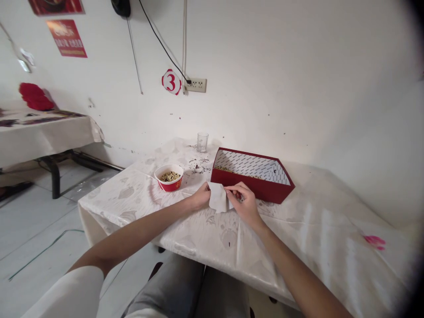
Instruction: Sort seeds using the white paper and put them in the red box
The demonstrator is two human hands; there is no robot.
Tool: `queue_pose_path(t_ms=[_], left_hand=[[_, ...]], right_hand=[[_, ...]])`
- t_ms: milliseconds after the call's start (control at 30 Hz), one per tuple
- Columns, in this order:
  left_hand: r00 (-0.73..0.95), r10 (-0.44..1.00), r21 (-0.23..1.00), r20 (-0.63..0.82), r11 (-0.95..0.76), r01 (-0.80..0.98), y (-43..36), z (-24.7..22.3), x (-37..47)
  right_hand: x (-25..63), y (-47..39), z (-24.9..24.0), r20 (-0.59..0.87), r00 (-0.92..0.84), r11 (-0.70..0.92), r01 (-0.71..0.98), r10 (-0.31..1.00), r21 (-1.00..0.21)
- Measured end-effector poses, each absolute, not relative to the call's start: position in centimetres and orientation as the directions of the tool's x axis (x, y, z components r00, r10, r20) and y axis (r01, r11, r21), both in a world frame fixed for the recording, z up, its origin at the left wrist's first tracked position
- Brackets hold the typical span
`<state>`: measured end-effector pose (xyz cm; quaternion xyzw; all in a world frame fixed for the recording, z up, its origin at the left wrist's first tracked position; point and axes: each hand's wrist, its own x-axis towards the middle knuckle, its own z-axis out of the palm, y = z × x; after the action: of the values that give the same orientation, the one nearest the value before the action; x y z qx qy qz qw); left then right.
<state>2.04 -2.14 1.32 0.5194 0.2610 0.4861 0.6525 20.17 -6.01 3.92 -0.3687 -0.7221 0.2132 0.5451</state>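
Both hands hold up a thin white pouch over the near side of the table. My left hand is closed on its left edge, the fingertips partly hidden behind it. At its upper right edge, my right hand pinches it between thumb and fingers. Just behind the hands stands a dark red open box with a patterned white lining and some pale and dark grains at the bottom. Left of my left hand is a red and white paper bowl holding mixed grains. The pouch's inside is hidden.
A clear glass stands at the back near the wall. Dark bits lie scattered between bowl and box. The patterned white tablecloth hangs over the table edge. Another table is at the left, with a red bundle on it.
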Motion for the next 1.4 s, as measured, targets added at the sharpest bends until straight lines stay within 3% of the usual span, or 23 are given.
queue_pose_path(t_ms=[633, 1067, 1400], left_hand=[[0.402, 0.894, 0.918, 0.201, -0.028, -0.397, -2.3, 1.5, 2.0], [0.345, 0.927, 0.909, 0.146, 0.012, -0.416, -2.3, 1.4, 2.0], [0.402, 0.9, 0.942, 0.168, -0.027, -0.334, -3.0, 2.3, 2.0]], right_hand=[[20.4, -6.0, 3.9, 0.611, -0.171, 0.633, 0.268, 0.773, -0.726], [20.1, -5.7, 3.5, 0.617, -0.179, 0.642, 0.229, 0.766, -0.731], [20.1, -5.2, 3.0, 0.604, -0.132, 0.618, 0.199, 0.786, -0.761]])
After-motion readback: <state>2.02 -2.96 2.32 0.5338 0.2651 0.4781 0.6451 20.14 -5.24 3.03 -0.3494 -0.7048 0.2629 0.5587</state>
